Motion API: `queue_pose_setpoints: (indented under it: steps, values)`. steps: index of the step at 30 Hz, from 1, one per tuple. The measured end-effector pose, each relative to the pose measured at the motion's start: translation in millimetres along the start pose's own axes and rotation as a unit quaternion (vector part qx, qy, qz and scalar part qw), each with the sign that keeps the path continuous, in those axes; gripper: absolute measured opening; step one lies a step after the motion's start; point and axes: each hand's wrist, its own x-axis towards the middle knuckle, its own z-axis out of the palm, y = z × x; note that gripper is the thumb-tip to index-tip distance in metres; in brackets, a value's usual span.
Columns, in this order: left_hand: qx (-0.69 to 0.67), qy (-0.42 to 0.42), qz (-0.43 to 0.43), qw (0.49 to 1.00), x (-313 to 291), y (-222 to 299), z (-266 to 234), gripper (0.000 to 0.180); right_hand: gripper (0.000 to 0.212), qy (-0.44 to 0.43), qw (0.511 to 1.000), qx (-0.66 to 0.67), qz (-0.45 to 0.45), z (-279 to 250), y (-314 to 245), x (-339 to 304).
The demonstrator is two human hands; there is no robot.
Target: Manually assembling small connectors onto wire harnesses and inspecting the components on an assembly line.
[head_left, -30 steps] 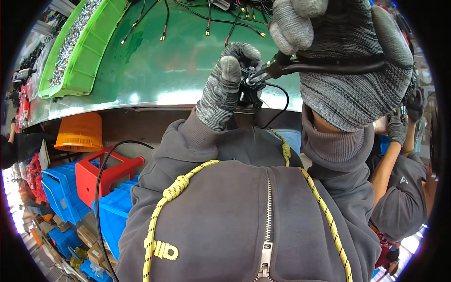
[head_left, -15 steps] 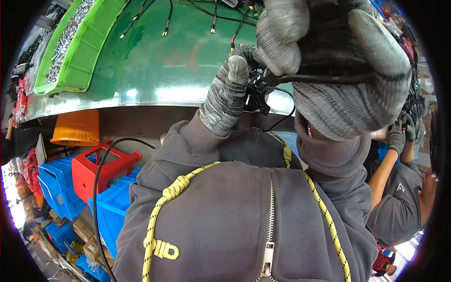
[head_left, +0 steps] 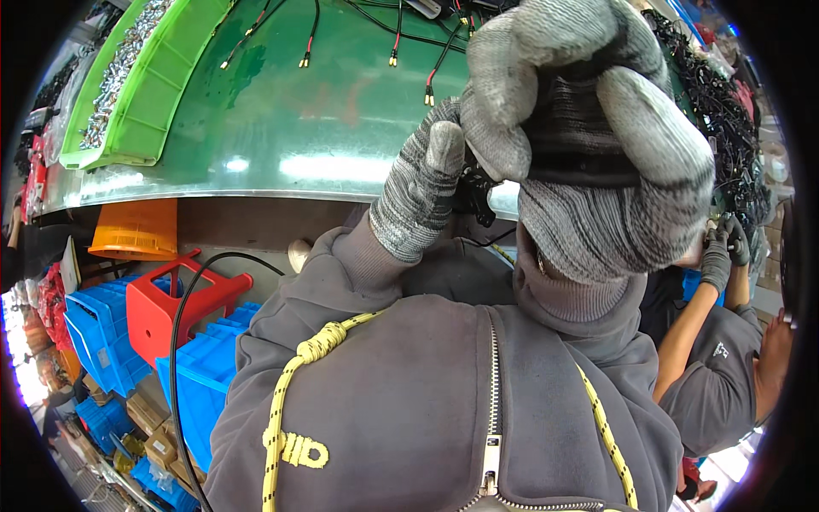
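Both of my hands wear grey knitted gloves and are raised close together over the near edge of the green table. My right hand is wrapped round a smooth black object, large in view; its kind cannot be made out. My left hand, thumb up, is closed on a small black part just left of that object. A thin black cable hangs below the part. The gloves cover where part and object come together.
A green bin of screws stands at the table's left. Red-and-black leads lie at the back, a heap of black cables at right. Below left are a red stool, blue crates and an orange bucket. A co-worker works at right.
My right hand and the black object have moved slightly left and down, with the object tilting. My left hand has shifted a little to the right, and less of the small part shows.
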Motion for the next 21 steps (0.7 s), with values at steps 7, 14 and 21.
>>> queue_pose_setpoints:
  steps: [7,14,21]
  values:
    - [0.160,0.069,0.103,0.979,0.8,-9.5,8.5,0.056,0.039,-0.076,0.973,-0.184,-0.120,17.7,12.1,5.4]
    - [0.180,0.067,0.102,0.976,-3.9,0.8,23.9,0.053,0.039,0.010,0.950,-0.288,-0.125,53.9,3.7,13.9]
    - [0.180,0.050,0.009,0.982,-8.0,10.4,16.2,0.046,0.037,-0.090,0.959,-0.246,-0.110,34.1,8.5,7.8]
